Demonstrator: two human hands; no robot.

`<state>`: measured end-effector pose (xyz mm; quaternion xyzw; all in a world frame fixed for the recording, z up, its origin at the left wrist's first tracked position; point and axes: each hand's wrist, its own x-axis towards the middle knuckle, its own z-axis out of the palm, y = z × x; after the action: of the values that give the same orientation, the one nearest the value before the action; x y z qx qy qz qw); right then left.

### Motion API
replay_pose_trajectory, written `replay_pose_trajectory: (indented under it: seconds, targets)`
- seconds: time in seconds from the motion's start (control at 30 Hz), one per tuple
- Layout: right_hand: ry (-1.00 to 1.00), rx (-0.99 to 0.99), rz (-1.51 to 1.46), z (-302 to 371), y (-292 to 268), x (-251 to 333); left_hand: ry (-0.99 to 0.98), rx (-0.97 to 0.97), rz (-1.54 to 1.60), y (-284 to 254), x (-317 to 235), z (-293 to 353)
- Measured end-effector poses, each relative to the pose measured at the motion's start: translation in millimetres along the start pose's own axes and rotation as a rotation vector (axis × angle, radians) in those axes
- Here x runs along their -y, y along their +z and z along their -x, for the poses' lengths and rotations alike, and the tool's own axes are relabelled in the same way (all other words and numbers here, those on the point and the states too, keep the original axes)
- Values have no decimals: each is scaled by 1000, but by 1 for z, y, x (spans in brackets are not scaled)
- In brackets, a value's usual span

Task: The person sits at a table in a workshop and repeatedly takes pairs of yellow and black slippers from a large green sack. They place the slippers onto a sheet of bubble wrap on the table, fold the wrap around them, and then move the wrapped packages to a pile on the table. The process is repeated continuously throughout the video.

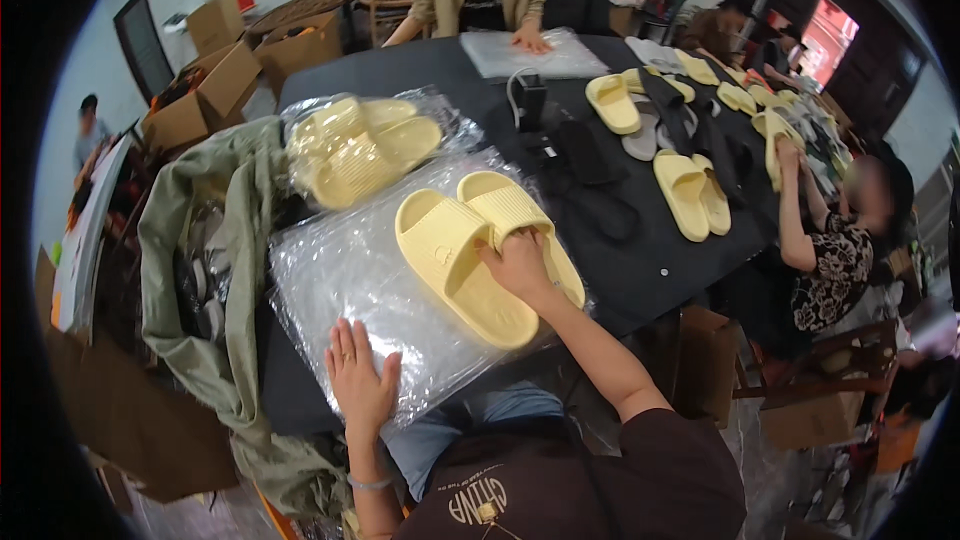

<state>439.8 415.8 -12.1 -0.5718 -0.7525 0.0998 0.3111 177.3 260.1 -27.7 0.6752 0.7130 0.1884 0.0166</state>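
Note:
A pair of pale yellow slide slippers (pixel 440 240) sits side by side over a stack of clear plastic bags (pixel 335 275), near the table's front edge. My right hand (pixel 518 265) reaches into the foot openings, its thumb in the left slipper and its fingers in the right one, closed around the edges where they meet. My left hand (pixel 360 378) lies flat with fingers stretched out on the bags' near left part, holding nothing. Beyond the stack, another yellow pair (pixel 365 152) lies inside a clear bag.
Green cloth (pixel 165 270) drapes over the table's left side. A black device (pixel 530 100) stands mid-table. More slippers (pixel 690 195) spread to the right, where a seated person (pixel 845 260) handles one. Across the table, another person's hand (pixel 530 38) rests on plastic bags.

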Motion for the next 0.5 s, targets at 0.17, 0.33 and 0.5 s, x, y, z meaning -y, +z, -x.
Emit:
replay_pose_trajectory:
  seconds: [0.17, 0.33, 0.5]
  targets:
    - [-259, -459, 5, -6, -84, -6, -10, 7, -28, 2, 1, -1]
    - [147, -627, 512, -119, -221, -131, 0, 16, 0, -4, -1, -1]
    - [440, -534, 464, -175, -351, -278, 56, -7, 35, -2, -3, -12]
